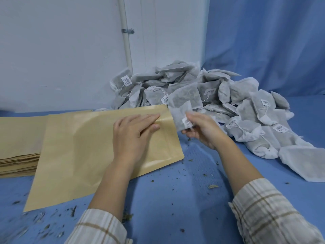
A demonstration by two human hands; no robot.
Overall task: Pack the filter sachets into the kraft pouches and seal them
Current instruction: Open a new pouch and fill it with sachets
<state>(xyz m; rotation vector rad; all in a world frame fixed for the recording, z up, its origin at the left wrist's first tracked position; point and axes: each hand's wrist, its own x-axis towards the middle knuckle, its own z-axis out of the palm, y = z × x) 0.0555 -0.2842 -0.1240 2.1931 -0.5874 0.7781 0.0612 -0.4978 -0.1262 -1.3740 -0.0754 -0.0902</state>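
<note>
1. Now the left hand (133,136) lies flat, fingers straight, on the top pouch (98,147), near its mouth, and presses it down on the bench (175,199).
2. The right hand (202,131) pinches one sachet (182,106) by its lower end and holds it up just beside the pouch mouth, not yet inside.
3. The pouch rests partly on a stack of pouches (17,138) at the left edge of the bench; the sachet pile (202,88) is at the back, against the wall.
4. I judge the step is loading: a sachet is ready, but the mouth looks closed.
5. The next move probably needs the left fingers to open the mouth, so the sachet can slide in flat.
6. Sealing is not yet done.
</note>
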